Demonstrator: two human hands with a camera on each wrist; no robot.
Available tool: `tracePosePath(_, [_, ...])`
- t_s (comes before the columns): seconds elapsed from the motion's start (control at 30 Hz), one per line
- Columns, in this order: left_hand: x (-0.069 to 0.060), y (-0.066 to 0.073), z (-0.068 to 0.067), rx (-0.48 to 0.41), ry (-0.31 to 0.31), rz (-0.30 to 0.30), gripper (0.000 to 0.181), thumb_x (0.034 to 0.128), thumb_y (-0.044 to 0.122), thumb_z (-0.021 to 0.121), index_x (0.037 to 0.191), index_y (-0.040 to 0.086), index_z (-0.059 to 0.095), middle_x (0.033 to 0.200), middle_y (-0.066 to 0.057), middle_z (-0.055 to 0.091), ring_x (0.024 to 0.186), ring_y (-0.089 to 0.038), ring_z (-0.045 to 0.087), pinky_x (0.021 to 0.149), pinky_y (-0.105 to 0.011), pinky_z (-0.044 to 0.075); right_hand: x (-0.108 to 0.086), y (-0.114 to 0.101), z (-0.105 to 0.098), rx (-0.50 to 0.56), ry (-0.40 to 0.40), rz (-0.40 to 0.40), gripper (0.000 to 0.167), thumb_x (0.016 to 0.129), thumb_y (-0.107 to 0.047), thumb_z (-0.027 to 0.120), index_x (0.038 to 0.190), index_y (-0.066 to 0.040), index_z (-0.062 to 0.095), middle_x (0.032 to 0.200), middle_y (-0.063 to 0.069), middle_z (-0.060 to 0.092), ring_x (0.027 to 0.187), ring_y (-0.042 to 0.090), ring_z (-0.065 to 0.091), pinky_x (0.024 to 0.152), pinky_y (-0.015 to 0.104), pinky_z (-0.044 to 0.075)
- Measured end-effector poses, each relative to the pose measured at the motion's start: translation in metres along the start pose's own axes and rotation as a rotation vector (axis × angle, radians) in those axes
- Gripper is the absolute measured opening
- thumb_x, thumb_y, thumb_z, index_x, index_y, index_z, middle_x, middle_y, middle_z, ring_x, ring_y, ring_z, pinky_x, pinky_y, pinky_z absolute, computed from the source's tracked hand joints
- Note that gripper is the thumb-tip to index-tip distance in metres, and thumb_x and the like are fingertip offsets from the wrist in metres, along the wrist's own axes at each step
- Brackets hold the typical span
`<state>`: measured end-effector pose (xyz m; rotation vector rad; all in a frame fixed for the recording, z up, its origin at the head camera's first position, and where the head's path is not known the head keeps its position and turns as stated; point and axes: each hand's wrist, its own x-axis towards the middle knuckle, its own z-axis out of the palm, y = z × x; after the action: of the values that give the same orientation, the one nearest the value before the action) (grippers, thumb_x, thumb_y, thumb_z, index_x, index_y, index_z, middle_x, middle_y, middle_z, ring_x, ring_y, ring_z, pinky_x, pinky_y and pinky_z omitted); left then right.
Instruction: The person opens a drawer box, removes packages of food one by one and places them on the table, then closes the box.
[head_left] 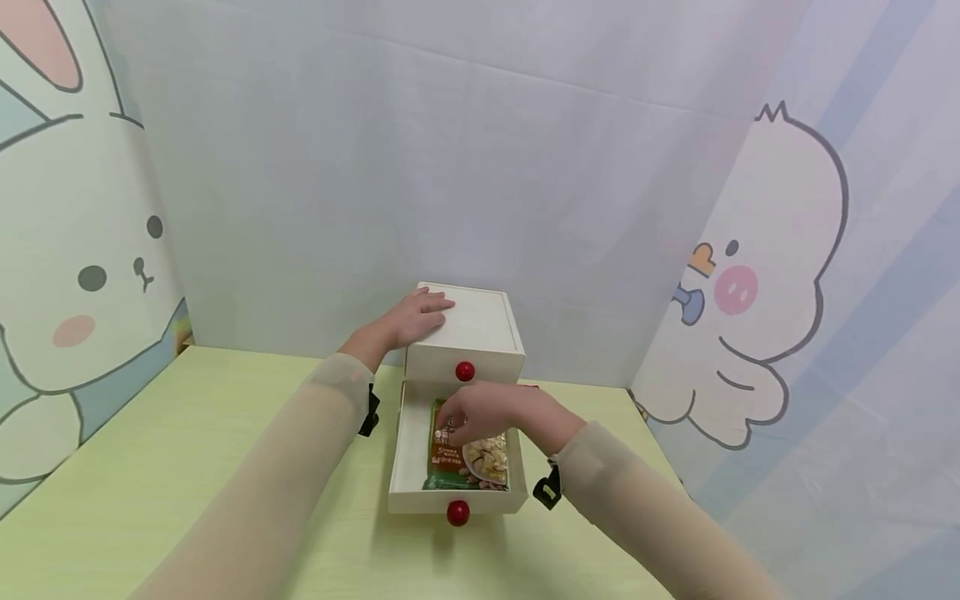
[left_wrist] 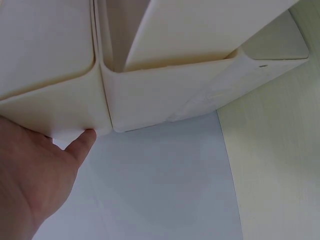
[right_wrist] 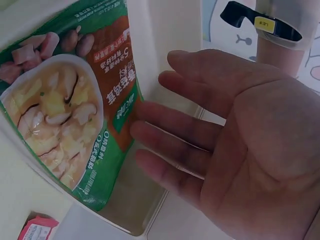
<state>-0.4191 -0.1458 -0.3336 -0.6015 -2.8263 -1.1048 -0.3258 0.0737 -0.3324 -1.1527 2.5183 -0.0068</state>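
Note:
A small white drawer box (head_left: pixel 480 318) has its lower drawer (head_left: pixel 408 454) pulled out. Inside that drawer lies a green and brown soup packet (head_left: pixel 487 462) with a bowl of soup pictured on it. My right hand (head_left: pixel 495 408) is over the packet's far part; in the right wrist view its fingers are loosely extended, tips at the packet's edge, gripping nothing. On the box's top, my left hand (head_left: pixel 412 319) rests at the left edge with fingers spread. The left wrist view shows its thumb (left_wrist: pixel 82 145) against the box side.
Red knobs mark the upper drawer (head_left: pixel 465 372) and the pulled-out one (head_left: pixel 458 512). A small red-and-white item (right_wrist: pixel 37 228) lies beside the box. The pale green table (head_left: pixel 247 425) meets a light curtain (head_left: pixel 390 183) behind the box.

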Motion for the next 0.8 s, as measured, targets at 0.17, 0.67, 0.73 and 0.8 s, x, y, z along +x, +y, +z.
tracePosePath(0.17, [0.000, -0.001, 0.000, 0.000, 0.001, 0.001, 0.058, 0.1131, 0.030, 0.037, 0.168, 0.014, 0.048, 0.183, -0.011, 0.028, 0.174, -0.035, 0.002, 0.139, -0.064, 0.006, 0.010, 0.002, 0.005, -0.090, -0.021, 0.120, 0.054, 0.099, -0.034, 0.082, 0.150, -0.029, 0.066, 0.135, -0.004, 0.072, 0.112, 0.011, 0.064, 0.109, 0.041, 0.058])
tracePosePath(0.67, [-0.001, 0.001, 0.000, -0.010, 0.006, -0.002, 0.057, 0.1133, 0.031, 0.039, 0.167, 0.014, 0.049, 0.183, -0.010, 0.028, 0.174, -0.035, 0.002, 0.139, -0.065, 0.006, 0.015, 0.002, 0.017, -0.210, -0.054, 0.318, 0.101, 0.088, -0.047, 0.089, 0.172, -0.023, 0.037, 0.165, 0.005, 0.050, 0.142, 0.018, 0.048, 0.126, 0.044, 0.046])
tracePosePath(0.73, [0.000, 0.001, 0.000, -0.012, 0.006, -0.006, 0.057, 0.1132, 0.031, 0.039, 0.167, 0.015, 0.049, 0.183, -0.010, 0.028, 0.174, -0.035, 0.002, 0.139, -0.065, 0.006, 0.015, 0.003, 0.018, -0.206, -0.047, 0.320, 0.099, 0.088, -0.048, 0.090, 0.170, -0.022, 0.041, 0.159, 0.005, 0.054, 0.137, 0.018, 0.050, 0.125, 0.045, 0.047])
tracePosePath(0.8, [-0.001, 0.001, 0.000, -0.010, 0.004, -0.010, 0.057, 0.1131, 0.031, 0.039, 0.167, 0.015, 0.049, 0.183, -0.010, 0.028, 0.174, -0.035, 0.002, 0.139, -0.065, 0.006, 0.019, 0.007, 0.021, -0.212, -0.025, 0.317, 0.090, 0.085, -0.049, 0.093, 0.161, -0.021, 0.051, 0.147, 0.003, 0.061, 0.128, 0.017, 0.054, 0.121, 0.044, 0.050])
